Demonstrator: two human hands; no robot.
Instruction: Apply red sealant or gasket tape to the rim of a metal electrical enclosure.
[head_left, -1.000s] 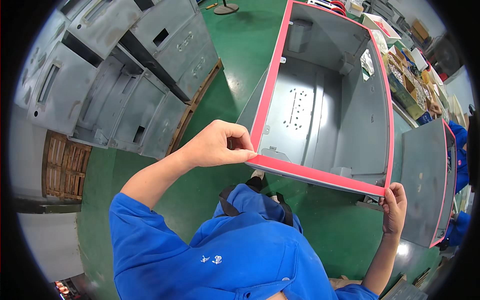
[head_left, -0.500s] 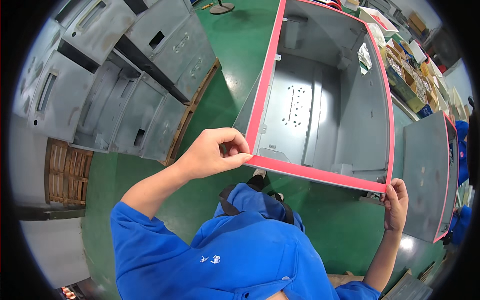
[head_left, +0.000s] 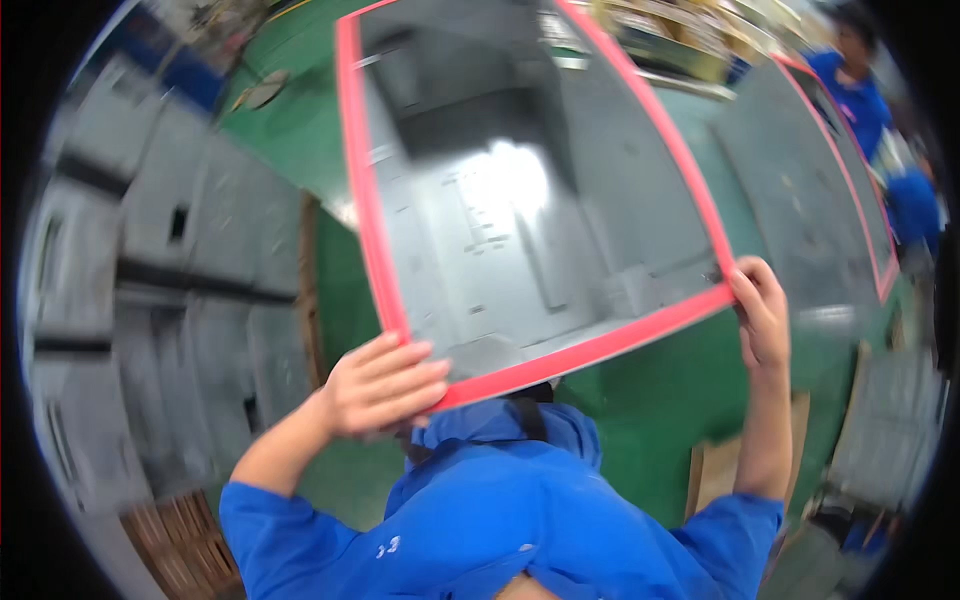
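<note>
A large grey metal cabinet (head_left: pixel 640 160) lies open side up in front of me, its rim lined with red tape (head_left: pixel 580 350). My left hand (head_left: pixel 385 385) rests over the near left corner, fingers stretched out across the tape. At the near right corner, my right hand (head_left: pixel 763 312) pinches the end of the tape strip against the rim between thumb and fingers. Bright light glares off the cabinet's inner panel, which has several small slots. The picture is blurred by motion.
Grey metal cabinets (head_left: pixel 200 230) are stacked on the left by a wooden pallet (head_left: pixel 180 545). Another grey cabinet with red edging (head_left: pixel 790 200) stands to the right, with a person in blue (head_left: pixel 850 90) beyond it. Cardboard (head_left: pixel 715 475) lies on the green floor (head_left: pixel 620 420).
My view has turned, so the cabinet appears further left and tilted. My left hand has gone from a pinch to spread fingers on the corner. My right hand stays at the right corner.
</note>
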